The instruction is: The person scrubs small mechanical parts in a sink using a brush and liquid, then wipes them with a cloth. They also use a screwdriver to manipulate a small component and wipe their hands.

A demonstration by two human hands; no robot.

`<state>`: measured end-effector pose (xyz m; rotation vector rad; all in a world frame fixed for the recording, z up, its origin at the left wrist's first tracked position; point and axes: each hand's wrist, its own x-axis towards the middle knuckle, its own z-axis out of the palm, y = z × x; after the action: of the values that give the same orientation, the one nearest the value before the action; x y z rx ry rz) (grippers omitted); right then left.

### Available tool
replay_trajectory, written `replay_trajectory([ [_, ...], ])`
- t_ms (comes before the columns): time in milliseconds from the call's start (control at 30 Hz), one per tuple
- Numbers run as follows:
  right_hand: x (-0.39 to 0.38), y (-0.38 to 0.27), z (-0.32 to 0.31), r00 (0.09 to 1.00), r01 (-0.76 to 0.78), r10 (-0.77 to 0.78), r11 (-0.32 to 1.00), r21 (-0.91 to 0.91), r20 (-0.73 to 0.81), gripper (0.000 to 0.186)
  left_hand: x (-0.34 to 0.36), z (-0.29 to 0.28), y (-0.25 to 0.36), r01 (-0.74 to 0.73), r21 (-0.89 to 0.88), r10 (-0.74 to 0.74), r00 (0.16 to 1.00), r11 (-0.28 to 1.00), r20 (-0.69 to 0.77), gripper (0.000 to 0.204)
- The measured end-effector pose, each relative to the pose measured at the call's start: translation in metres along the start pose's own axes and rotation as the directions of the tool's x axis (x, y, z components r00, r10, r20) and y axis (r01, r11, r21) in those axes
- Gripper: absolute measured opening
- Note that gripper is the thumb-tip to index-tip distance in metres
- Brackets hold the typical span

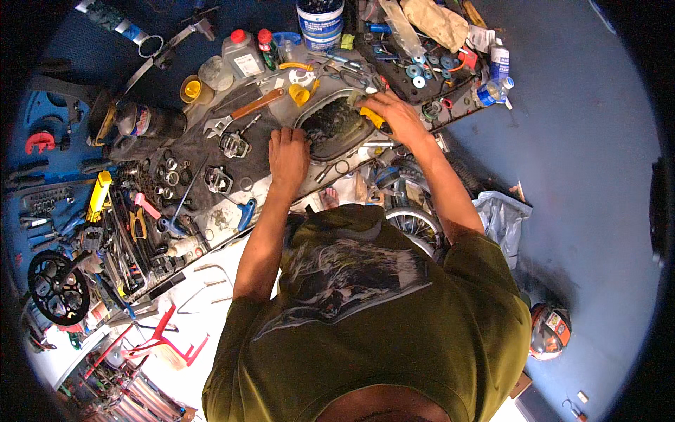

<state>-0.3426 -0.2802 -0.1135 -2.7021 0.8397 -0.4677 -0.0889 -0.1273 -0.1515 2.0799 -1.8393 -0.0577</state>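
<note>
An oblong metal tray (pixel 314 156) with dark, wet-looking contents lies on the cluttered workbench. My right hand (pixel 397 119) is closed on a yellow-handled tool (pixel 373 117) at the tray's right end; its working end is too small to tell clearly. My left hand (pixel 288 155) has curled fingers at the tray's left end; what they hold, if anything, is hidden. An adjustable wrench (pixel 245 108) with a wooden-coloured handle, a small yellow cup (pixel 299 95) and metal bike parts (pixel 235 145) lie around the tray.
Pliers (pixel 138 225), sockets and several tools crowd the left. A white bucket (pixel 320 28), bottles (pixel 242 60) and a parts mat (pixel 415 70) line the back. Below are a bicycle wheel (pixel 411 228) and grey bag (pixel 503 225); a helmet (pixel 550 330) sits at right.
</note>
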Motion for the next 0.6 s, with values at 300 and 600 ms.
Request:
replay_trajectory([
  [300, -0.015, -0.005, 0.003, 0.999, -0.044, 0.043, 0.999, 0.017, 0.030, 0.048, -0.002, -0.009, -0.008, 0.038, -0.126, -0.053, 0.992, 0.991, -0.114, 0.024],
  [600, -0.001, -0.003, 0.004, 0.960, -0.246, 0.275, 0.910, 0.333, -0.042, 0.026, 0.008, -0.066, -0.129, 0.278, 0.075, -0.271, 0.958, 0.958, -0.093, 0.035],
])
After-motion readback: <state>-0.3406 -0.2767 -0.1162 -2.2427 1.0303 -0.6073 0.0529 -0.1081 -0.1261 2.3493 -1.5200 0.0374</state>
